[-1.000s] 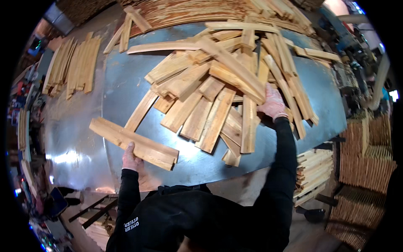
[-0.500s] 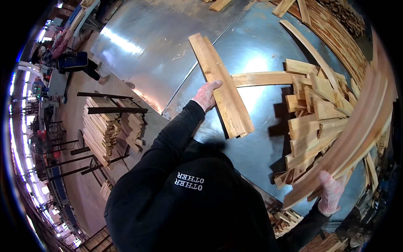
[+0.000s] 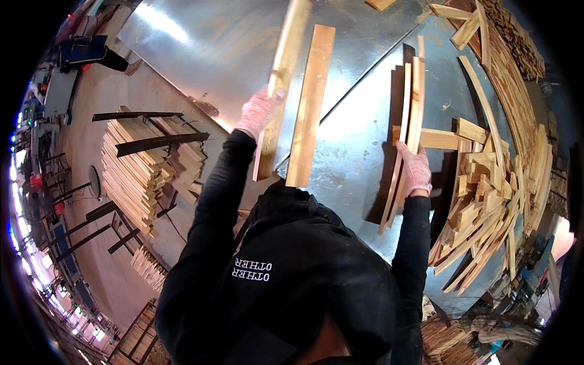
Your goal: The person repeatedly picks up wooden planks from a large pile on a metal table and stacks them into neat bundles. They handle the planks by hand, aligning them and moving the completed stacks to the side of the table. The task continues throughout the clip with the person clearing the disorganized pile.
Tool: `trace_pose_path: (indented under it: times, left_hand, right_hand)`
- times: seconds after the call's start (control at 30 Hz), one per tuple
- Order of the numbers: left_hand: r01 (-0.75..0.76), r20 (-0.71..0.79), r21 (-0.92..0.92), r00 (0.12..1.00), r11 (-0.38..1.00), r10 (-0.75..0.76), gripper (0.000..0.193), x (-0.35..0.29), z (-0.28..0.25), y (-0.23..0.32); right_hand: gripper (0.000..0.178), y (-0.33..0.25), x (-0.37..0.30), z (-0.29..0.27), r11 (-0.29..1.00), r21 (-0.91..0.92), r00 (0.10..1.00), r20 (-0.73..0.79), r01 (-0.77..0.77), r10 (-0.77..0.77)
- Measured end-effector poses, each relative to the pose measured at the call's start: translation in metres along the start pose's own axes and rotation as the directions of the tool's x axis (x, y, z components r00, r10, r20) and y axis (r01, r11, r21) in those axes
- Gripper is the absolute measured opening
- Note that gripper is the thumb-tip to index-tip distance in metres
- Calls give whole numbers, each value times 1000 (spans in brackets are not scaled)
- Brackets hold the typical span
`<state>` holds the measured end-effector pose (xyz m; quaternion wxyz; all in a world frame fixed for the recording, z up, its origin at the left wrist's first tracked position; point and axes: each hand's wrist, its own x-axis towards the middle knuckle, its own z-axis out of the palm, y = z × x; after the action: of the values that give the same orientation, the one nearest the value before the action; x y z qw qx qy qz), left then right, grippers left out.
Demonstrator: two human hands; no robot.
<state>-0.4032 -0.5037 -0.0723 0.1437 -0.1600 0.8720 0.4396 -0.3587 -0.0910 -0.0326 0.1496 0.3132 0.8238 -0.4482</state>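
My left hand [image 3: 261,111], in a pinkish knit glove, is closed round a long wooden board [image 3: 286,52] that looks turned partly on edge. Just right of it, a second board [image 3: 311,103] lies flat on the metal table [image 3: 359,158], touched by neither hand. My right hand [image 3: 415,169], gloved alike, grips a few narrow curved boards [image 3: 417,100] standing on edge side by side. Behind them another board [image 3: 439,139] lies crosswise, reaching toward the heap. My right fingers are partly hidden by the boards.
A loose heap of wood pieces [image 3: 480,194] covers the table's right side. Long strips [image 3: 511,91] line its far right edge. On the floor at left, a metal rack [image 3: 161,143] holds stacked boards [image 3: 128,173]. A person's leg [image 3: 114,61] shows at the far left.
My right hand has brought its boards left from above the heap onto the table. My left hand has moved left and away with one board, parting it from the one beside it.
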Motion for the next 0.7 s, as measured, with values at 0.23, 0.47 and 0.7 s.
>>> trace_pose_path:
  times: [0.23, 0.47, 0.7]
  left_hand:
    - [118, 183, -802, 982, 585, 53, 38, -6, -45, 3]
    - [190, 412, -691, 896, 697, 164, 55, -40, 74, 29]
    - [361, 436, -879, 873, 312, 217, 39, -40, 73, -18]
  right_hand:
    - [46, -13, -26, -2, 959, 271, 996, 17, 78, -85]
    - [60, -97, -74, 167, 950, -177, 966, 63, 258, -250]
    - [77, -51, -94, 137, 973, 8, 956, 187, 230, -227]
